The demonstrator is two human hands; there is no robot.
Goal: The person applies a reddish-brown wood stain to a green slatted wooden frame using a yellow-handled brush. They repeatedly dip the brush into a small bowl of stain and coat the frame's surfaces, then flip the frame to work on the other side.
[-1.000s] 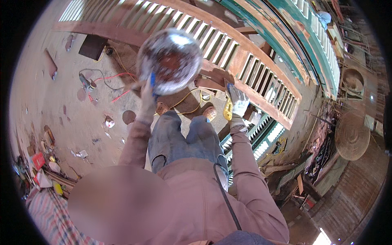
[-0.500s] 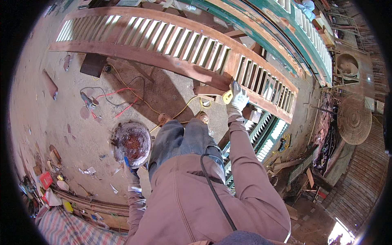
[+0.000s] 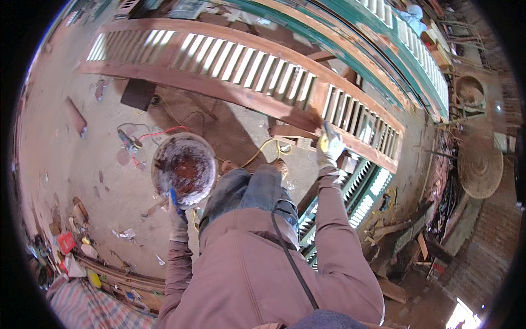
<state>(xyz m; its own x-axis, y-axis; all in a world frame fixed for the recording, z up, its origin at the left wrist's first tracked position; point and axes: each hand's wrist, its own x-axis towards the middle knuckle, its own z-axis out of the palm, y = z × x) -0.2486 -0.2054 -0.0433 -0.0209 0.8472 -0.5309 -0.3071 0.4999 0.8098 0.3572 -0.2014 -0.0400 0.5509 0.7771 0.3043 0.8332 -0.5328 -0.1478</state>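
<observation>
My left hand [image 3: 178,211], in a pale glove with a blue thumb area, is closed on the near rim of a round bowl [image 3: 207,151]. Reddish-brown material [image 3: 185,170] lies inside, and greyish-white residue coats its wall. The bowl hangs tilted left of my legs. My gloved right hand [image 3: 331,147] is closed around a small yellow object [image 3: 324,146], which looks like a tool handle; its working end is hidden or blurred. That hand is at the near rail of a reddish-brown louvred shutter [image 3: 257,100], beside its cross rail. Whether it touches the wood I cannot tell.
Green louvred panels [image 3: 422,60] stand beyond the shutter, and another green one [image 3: 364,194] lies beneath its right end. A power tool [image 3: 130,141] and a yellow cord [image 3: 257,153] lie on the floor. Round woven tray [image 3: 480,167] at right; scraps [image 3: 126,234] at left.
My left hand has lifted the bowl up and forward, and it now covers part of the floor cords. My right hand stays by the shutter rail; the whole view has shifted slightly.
</observation>
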